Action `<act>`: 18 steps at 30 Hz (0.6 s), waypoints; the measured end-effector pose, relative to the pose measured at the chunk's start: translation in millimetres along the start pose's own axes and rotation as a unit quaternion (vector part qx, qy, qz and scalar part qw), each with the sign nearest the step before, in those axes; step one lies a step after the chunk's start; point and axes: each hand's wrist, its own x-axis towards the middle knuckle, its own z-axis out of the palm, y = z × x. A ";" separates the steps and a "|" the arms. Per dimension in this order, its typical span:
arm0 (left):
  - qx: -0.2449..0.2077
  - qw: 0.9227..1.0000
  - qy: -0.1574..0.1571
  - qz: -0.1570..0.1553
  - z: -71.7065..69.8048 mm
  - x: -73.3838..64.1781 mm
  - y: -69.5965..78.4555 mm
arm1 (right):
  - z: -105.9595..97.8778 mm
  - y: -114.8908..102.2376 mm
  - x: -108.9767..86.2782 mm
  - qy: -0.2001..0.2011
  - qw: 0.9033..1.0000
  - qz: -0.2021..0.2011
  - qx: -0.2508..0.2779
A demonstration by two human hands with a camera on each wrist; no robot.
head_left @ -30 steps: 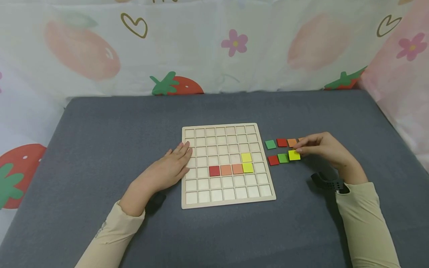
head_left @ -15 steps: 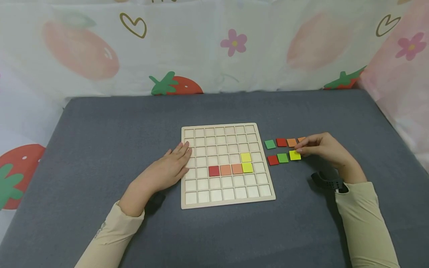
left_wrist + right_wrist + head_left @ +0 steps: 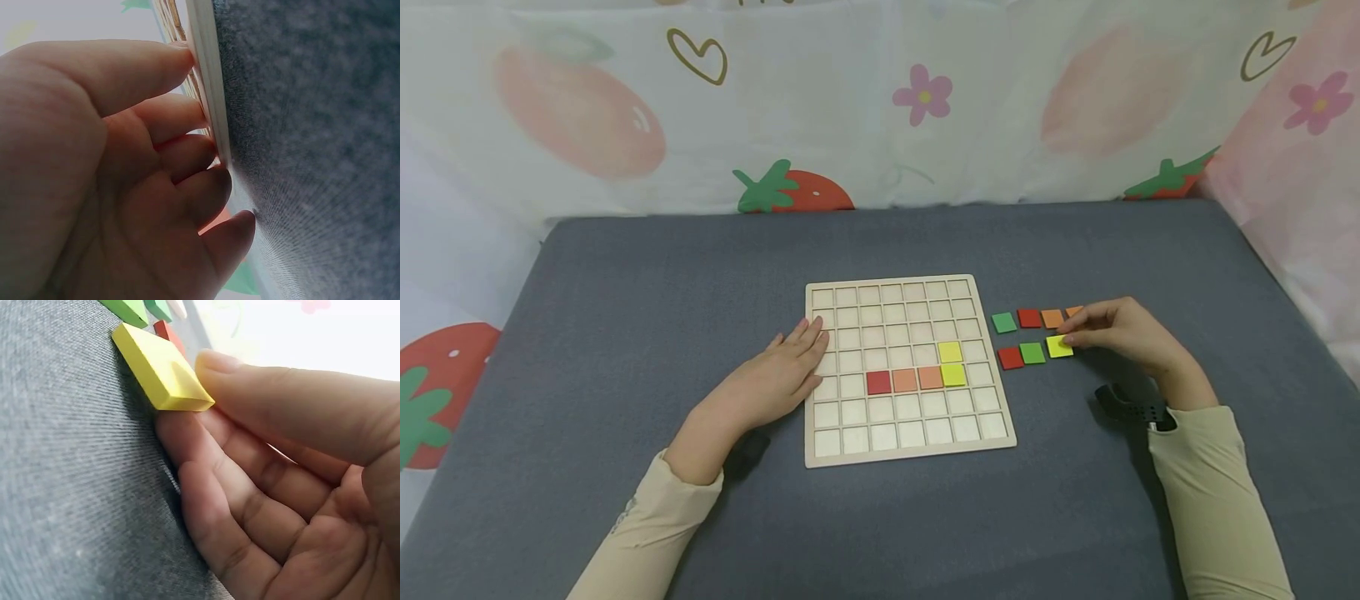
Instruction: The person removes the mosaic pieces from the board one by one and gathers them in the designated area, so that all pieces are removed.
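Note:
A pale wooden grid board (image 3: 883,436) lies on the table in the head view. Set in one of its rows are a dark red tile (image 3: 878,382), two orange tiles (image 3: 904,380) and a yellow tile (image 3: 952,374); one more yellow tile (image 3: 950,352) sits just above that last one. My left hand (image 3: 775,375) rests on the board's left edge, its fingertips (image 3: 209,187) touching the rim in the left wrist view. Right of the board, my right hand (image 3: 1123,333) pinches a loose yellow tile (image 3: 159,365) between thumb and finger, low over the cloth.
Near the right hand are two rows of loose tiles, with a green tile (image 3: 1003,322), a red tile (image 3: 1029,318), an orange tile (image 3: 1052,319), another red tile (image 3: 1011,358) and a bright green tile (image 3: 1032,353). A patterned curtain (image 3: 985,133) hangs behind the grey tabletop (image 3: 647,283).
The yellow tile in the right hand tilts very slightly differently. Both hands otherwise stay where they were, and the tiles on the board are unchanged.

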 end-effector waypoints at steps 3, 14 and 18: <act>0.002 1.000 0.000 0.000 0.1 0.1 0.0 | -0.5 -1.3 -0.7 0.002 1.000 0.004 -0.021; 0.009 1.000 0.002 0.000 0.5 0.8 -0.3 | -2.6 -0.3 -1.9 0.004 0.999 0.009 -0.038; 0.009 1.000 0.002 0.001 0.8 0.4 -0.6 | -3.5 0.4 -1.8 0.001 0.999 0.009 -0.035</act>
